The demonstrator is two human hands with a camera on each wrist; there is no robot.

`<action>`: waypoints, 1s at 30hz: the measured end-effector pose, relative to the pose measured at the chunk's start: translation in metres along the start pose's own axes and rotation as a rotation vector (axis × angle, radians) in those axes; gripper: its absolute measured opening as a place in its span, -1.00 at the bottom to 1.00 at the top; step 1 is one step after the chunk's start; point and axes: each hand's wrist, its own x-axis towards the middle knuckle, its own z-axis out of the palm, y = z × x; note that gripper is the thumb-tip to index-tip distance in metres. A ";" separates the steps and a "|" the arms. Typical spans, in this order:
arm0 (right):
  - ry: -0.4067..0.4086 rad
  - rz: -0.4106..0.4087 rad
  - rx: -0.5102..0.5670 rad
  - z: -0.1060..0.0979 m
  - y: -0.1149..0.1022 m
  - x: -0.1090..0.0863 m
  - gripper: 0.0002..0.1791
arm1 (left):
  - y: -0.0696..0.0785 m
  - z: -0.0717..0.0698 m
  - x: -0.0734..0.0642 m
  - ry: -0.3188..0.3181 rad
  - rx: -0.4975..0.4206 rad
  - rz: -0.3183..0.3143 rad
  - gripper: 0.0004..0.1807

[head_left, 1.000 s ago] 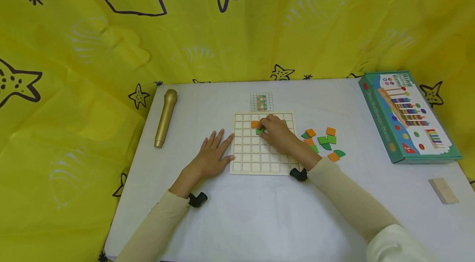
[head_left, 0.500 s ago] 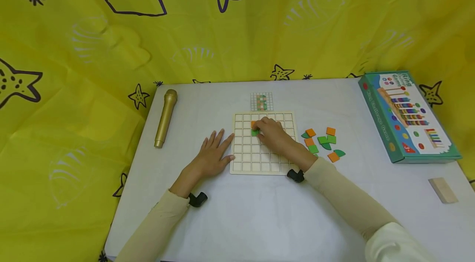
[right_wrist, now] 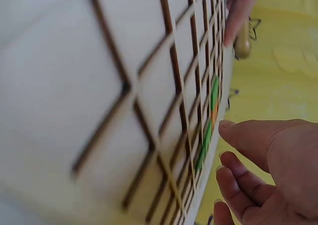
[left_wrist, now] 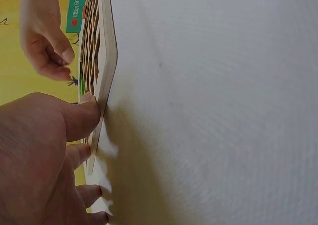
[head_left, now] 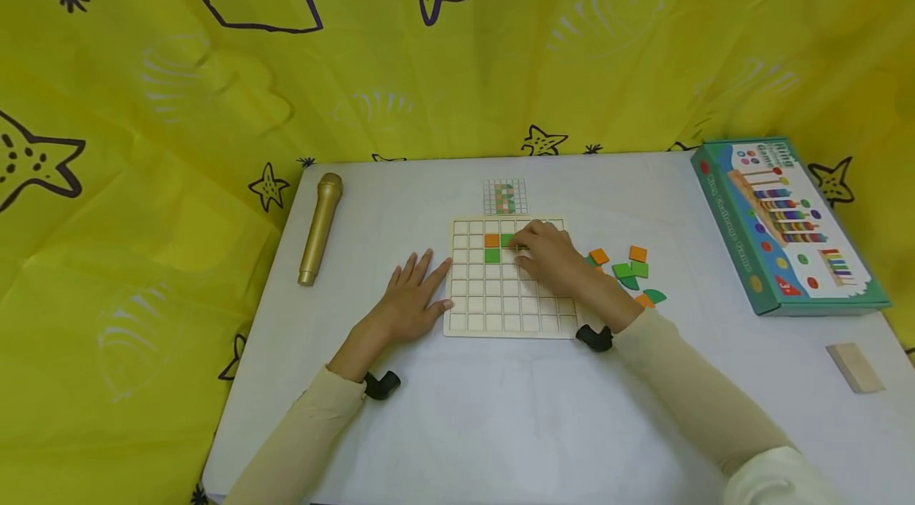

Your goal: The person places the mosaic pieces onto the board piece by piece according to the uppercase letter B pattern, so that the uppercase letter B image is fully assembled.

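Note:
A pale wooden grid board (head_left: 493, 302) lies on the table. In its cells sit an orange square tile (head_left: 492, 240), a green square tile (head_left: 492, 256) below it and another green tile (head_left: 506, 240) to the right, partly hidden by my fingers. My right hand (head_left: 549, 255) hovers over the board beside that second green tile. In the right wrist view its thumb (right_wrist: 248, 138) stands apart from the fingers, with nothing between them. My left hand (head_left: 407, 300) lies spread at the board's left edge, with its thumb (left_wrist: 82, 116) touching the rim.
Loose orange and green tiles (head_left: 638, 254) lie right of the board. A printed pattern card (head_left: 504, 196) lies behind it. A gold microphone (head_left: 321, 229) is at left. At right are a game box (head_left: 789, 225) and a small wooden block (head_left: 855, 368). A yellow curtain (head_left: 343, 92) hangs behind.
My right hand set the green square into the cell under the orange tile, let go and moved right. A second green tile has come into sight. My left hand has stayed still.

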 end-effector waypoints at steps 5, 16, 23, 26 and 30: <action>-0.007 0.086 0.024 -0.028 0.023 -0.017 -0.61 | -0.001 0.000 0.000 -0.004 0.003 -0.006 -0.20; -0.089 0.299 0.026 -0.079 0.089 -0.066 -0.47 | -0.002 0.002 0.001 0.003 0.008 0.004 -0.20; -0.098 0.377 -0.005 -0.090 0.111 -0.082 -0.50 | -0.002 0.002 0.001 0.001 0.011 0.001 -0.20; -0.072 0.384 0.018 -0.088 0.114 -0.080 -0.52 | -0.002 0.001 0.001 0.001 0.012 0.004 -0.20; -0.024 0.358 0.048 -0.084 0.118 -0.078 -0.53 | -0.002 0.001 0.001 0.001 0.004 0.005 -0.20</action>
